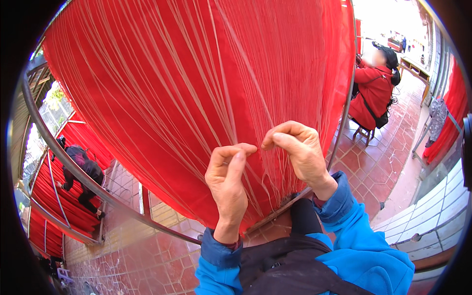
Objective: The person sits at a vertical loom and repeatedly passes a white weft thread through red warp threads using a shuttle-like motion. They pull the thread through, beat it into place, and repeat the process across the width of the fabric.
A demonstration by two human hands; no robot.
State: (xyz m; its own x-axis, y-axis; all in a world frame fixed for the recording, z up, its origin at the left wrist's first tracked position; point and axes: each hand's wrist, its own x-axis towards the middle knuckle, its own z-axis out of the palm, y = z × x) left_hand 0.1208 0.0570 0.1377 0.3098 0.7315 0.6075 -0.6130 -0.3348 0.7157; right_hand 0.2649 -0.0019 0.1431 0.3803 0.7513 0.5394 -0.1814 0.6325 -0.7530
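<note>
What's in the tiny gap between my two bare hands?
The head view shows thin red threads behind the gap between your bare left hand and right hand; I can't tell if any cross it.

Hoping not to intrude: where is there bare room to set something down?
Bare tiled floor shows lower left, between the metal pole and left sleeve, and at right, between the stool and right sleeve. It is crowded where threads run over the red cloth by the left hand and right hand.
</note>
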